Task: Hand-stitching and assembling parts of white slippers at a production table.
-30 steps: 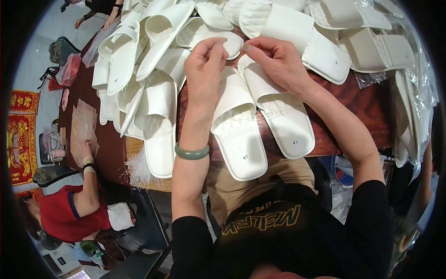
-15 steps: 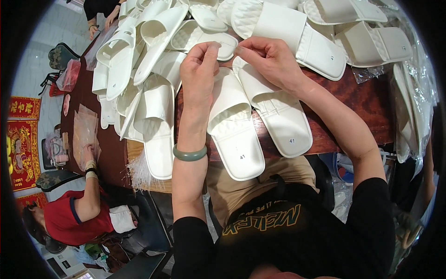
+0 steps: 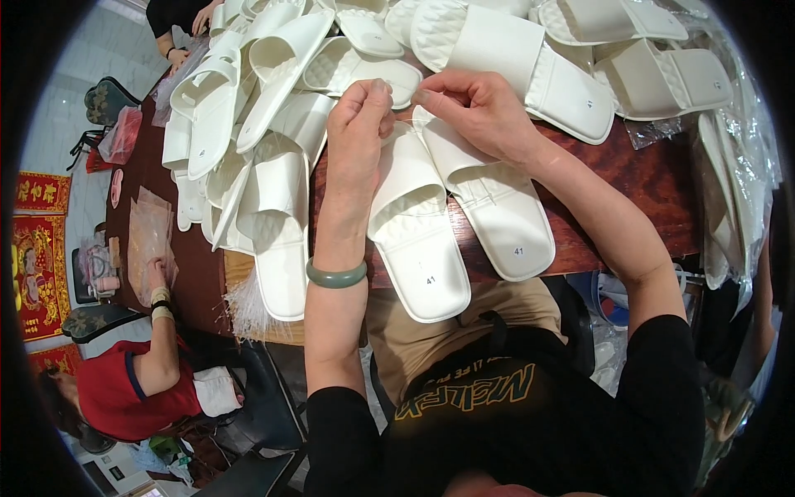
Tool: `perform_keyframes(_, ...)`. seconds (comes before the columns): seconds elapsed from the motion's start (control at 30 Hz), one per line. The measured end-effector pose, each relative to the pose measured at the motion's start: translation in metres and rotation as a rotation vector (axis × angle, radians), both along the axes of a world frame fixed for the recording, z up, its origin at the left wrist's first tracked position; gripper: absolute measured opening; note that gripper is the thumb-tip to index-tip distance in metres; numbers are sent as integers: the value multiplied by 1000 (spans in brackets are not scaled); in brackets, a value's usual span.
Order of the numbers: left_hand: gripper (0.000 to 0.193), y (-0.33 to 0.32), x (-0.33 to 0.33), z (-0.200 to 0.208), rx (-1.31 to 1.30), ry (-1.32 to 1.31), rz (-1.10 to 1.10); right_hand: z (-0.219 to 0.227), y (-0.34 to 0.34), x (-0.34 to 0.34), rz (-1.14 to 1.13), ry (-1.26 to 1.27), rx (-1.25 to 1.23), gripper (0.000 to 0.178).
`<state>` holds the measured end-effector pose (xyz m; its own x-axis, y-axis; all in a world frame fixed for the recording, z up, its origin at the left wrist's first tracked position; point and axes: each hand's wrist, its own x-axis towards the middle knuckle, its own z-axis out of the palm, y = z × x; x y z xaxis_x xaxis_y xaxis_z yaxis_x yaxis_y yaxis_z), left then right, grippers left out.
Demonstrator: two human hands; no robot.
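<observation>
Two white slippers lie side by side before me on the reddish-brown wooden table: a left slipper (image 3: 421, 248) and a right slipper (image 3: 507, 222), soles toward my lap. Over their toe ends, my left hand (image 3: 358, 120) is closed in a pinch, thumb against curled fingers. My right hand (image 3: 480, 112) pinches too, its thumb and forefinger tips a short gap from the left hand. Whatever the fingertips hold is too thin or hidden to make out. A green bangle (image 3: 336, 274) circles my left wrist.
Heaped white slippers (image 3: 277, 199) crowd the left, and more slippers (image 3: 571, 87) lie far right. Clear strands (image 3: 261, 306) hang off the table's near edge. Plastic-wrapped slippers (image 3: 722, 199) stand at the right. A person in red (image 3: 141, 385) handles clear bags (image 3: 151, 236) at left.
My left hand has curled its fingers in more and dipped slightly, its thumb shifting. The right hand barely moved. The slippers lie as before.
</observation>
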<state>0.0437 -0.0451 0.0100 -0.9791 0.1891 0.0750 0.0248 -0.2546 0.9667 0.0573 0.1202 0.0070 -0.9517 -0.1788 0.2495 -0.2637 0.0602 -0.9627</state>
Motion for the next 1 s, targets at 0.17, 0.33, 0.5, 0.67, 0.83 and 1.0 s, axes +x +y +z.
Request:
perform_keyframes(0.17, 15, 0, 1, 2, -8, -31, -39, 1, -1, 1, 2, 4, 12, 23)
perform_keyframes(0.33, 16, -3, -1, 0, 11, -93, -115, -3, -1, 0, -6, 31, 0, 23)
perform_keyframes(0.5, 21, -4, -3, -3, -29, -89, -160, -6, -1, -1, -47, 82, 71, 22)
perform_keyframes(0.67, 20, -6, -4, -6, -39, -85, -167, -5, 0, -2, -45, 35, 69, 22)
perform_keyframes(0.83, 19, -2, 1, -1, -36, -85, -155, 2, 1, 3, 23, -63, 36, 21)
perform_keyframes(1.0, 19, -2, 0, -2, -38, -72, -168, 4, 2, 3, 33, -59, -4, 20)
